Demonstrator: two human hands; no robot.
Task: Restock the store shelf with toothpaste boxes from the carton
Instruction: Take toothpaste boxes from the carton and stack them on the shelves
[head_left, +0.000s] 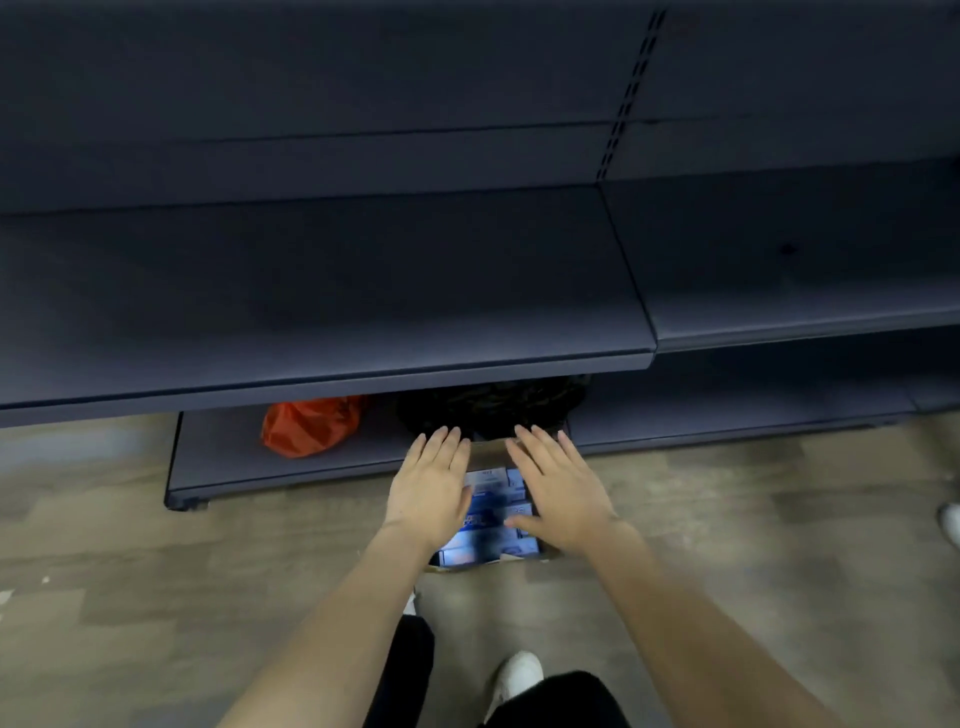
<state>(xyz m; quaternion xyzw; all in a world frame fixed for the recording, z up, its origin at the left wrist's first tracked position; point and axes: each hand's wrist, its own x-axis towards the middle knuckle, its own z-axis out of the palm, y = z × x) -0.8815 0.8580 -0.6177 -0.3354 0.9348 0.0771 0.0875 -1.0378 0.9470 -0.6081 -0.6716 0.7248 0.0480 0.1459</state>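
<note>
Toothpaste boxes (491, 514) are lying packed in a carton (540, 555) on the floor, under both hands. Left hand (431, 488) & right hand (558, 493) are hovering flat, fingers straight, gripping nothing, prob. reaching in. Shelf (322, 291) above is waiting bare.

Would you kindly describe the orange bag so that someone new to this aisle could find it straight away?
Start at the dark store shelf and drop to the bottom shelf just above the floor. The orange bag lies there, half tucked under the shelf above, left of a dark bundle. It is the only bright orange, crinkled plastic thing among dark surfaces.
</note>
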